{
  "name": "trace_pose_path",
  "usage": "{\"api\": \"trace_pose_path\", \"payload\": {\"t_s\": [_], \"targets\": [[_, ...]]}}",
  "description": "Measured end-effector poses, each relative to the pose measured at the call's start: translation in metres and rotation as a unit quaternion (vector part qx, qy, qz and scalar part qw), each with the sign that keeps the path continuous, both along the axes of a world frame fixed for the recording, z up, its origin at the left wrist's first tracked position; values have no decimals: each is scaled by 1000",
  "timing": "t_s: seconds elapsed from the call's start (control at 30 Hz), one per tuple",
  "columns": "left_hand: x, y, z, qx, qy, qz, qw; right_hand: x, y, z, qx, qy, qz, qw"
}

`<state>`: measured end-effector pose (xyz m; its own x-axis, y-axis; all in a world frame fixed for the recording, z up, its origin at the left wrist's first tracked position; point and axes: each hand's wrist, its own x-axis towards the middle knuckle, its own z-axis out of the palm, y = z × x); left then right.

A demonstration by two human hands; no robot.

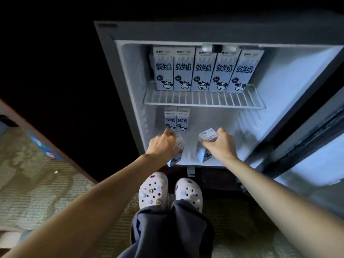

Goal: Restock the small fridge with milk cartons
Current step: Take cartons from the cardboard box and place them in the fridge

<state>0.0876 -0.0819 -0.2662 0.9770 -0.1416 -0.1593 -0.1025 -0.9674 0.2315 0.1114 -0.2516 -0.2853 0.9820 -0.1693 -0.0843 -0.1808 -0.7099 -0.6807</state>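
Head view looks down into a small grey fridge (111, 62) with a lit white interior, its door (307, 146) swung open at the right. On the white wire shelf (202, 101) a row of five tall pale-blue-and-white milk cartons (202, 71), each printed with a cartoon cow, stands upright and side by side, starting near the shelf's back left corner. Below, on the white fridge floor (189, 146), a rear pair of the same cartons (176, 120) stands together at the back left corner. The left hand (162, 144) grips a tilted carton (178, 153) from above at the floor's front left edge, fingers curled over its top and forefinger stretched toward the rear pair (whether it touches them cannot be told). The right hand (221, 144) clasps the gabled top of a second held carton (202, 155), thumb on one side and fingers on the other, near the middle of the floor's front edge. The two held cartons are near each other but apart. At the fridge's foot are lilac perforated clogs with charms (152, 190), dark trousers (167, 229) and a patterned beige carpet (37, 192).
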Motion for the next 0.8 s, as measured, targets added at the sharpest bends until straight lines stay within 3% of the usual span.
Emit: {"api": "trace_pose_path", "payload": {"t_s": [0.47, 0.8], "targets": [[63, 0, -54, -83, 17, 5, 996, 65, 11, -68, 71, -67, -67, 993], [81, 7, -69, -130, 6, 6, 991, 86, 22, -99, 122, -58, -99, 986]]}}
